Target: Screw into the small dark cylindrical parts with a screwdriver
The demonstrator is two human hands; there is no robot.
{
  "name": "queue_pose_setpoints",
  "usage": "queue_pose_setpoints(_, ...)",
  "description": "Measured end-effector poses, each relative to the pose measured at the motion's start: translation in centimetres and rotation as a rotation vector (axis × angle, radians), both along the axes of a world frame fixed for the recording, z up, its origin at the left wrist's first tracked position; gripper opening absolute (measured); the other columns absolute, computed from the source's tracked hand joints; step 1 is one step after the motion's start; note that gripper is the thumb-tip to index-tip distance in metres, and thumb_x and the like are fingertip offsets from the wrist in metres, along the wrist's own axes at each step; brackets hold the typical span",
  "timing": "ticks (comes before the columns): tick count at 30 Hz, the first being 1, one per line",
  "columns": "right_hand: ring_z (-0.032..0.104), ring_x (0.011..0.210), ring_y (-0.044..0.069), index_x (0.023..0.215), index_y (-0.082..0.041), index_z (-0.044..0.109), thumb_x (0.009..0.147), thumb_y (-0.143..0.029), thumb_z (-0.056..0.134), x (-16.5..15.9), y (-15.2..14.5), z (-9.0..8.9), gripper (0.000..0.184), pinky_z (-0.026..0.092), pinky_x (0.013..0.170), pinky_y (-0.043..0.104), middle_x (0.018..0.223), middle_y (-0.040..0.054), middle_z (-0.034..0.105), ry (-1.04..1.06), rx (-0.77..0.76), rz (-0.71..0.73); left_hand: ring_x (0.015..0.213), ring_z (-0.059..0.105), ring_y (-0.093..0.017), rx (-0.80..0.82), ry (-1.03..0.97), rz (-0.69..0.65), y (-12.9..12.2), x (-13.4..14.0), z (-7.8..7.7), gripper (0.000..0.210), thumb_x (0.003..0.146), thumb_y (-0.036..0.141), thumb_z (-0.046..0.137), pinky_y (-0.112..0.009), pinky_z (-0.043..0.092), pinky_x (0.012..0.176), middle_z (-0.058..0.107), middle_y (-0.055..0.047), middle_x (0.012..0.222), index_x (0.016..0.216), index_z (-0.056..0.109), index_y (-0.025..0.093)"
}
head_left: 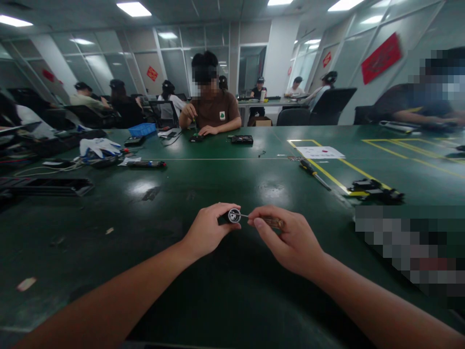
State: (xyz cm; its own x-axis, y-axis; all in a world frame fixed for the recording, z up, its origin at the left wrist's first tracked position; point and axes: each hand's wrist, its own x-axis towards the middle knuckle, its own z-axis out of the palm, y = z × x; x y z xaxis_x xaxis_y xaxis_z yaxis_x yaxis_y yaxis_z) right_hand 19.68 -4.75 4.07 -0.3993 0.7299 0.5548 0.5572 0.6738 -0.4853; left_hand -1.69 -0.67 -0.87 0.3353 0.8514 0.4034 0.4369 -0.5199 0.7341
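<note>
Between the thumb and fingers of my left hand is a small dark cylindrical part with a pale ring round its open end, which faces me. My right hand is closed round the amber-brown handle of a screwdriver. Its thin metal shaft points left and its tip reaches the open end of the cylinder. I cannot tell how deep the tip goes. Both hands are above the green table.
Ahead to the right lie a black-and-yellow screwdriver, a paper sheet and black parts. On the left are white gloves, a dark pen-like tool and a blue tray. A person works across the table.
</note>
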Motion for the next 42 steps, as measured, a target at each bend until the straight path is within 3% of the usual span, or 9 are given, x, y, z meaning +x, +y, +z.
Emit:
queue_pose_setpoints(15,0.068,0.066,0.013,0.096,-0.019,0.069,0.095,-0.021,0.055,0.09,0.11,0.08,0.014,0.049,0.063,0.023,0.081,0.0004,0.074,-0.006,0.042,-0.006,0.111,0.066,-0.022,0.004,-0.014,-0.023,-0.11,0.05,0.02,0.037,0.081,0.019,0.078,-0.039,0.05,0.101,0.072,-0.004,0.118,0.117,0.07,0.023)
queue_pose_setpoints(24,0.069,0.07,0.014,0.1,-0.019,0.067,0.095,-0.021,0.055,0.11,-0.07,0.0,0.013,0.049,0.065,0.024,0.089,0.0029,0.075,-0.057,0.094,0.03,0.113,0.064,-0.021,0.03,0.028,-0.021,-0.03,0.06,0.02,0.033,0.084,0.021,0.075,-0.038,0.048,0.101,0.071,-0.003,0.118,0.117,0.069,0.024)
queue_pose_setpoints(31,0.068,0.062,0.012,0.094,-0.02,0.069,0.095,-0.021,0.055,0.56,0.18,0.02,0.014,0.048,0.061,0.023,0.077,-0.0011,0.074,0.022,0.041,-0.045,0.112,0.063,-0.022,0.031,0.061,0.033,0.14,-0.01,-0.11,0.037,0.082,0.02,0.077,-0.04,0.048,0.1,0.071,-0.002,0.117,0.118,0.069,0.026)
queue_pose_setpoints(42,0.069,0.07,0.014,0.098,-0.019,0.068,0.094,-0.02,0.056,0.12,0.24,-0.3,0.013,0.048,0.063,0.024,0.083,0.0015,0.074,-0.047,0.072,-0.02,0.113,0.063,-0.022,0.057,0.046,0.046,0.03,-0.16,-0.09,0.038,0.081,0.02,0.078,-0.04,0.048,0.101,0.073,-0.002,0.117,0.117,0.07,0.026)
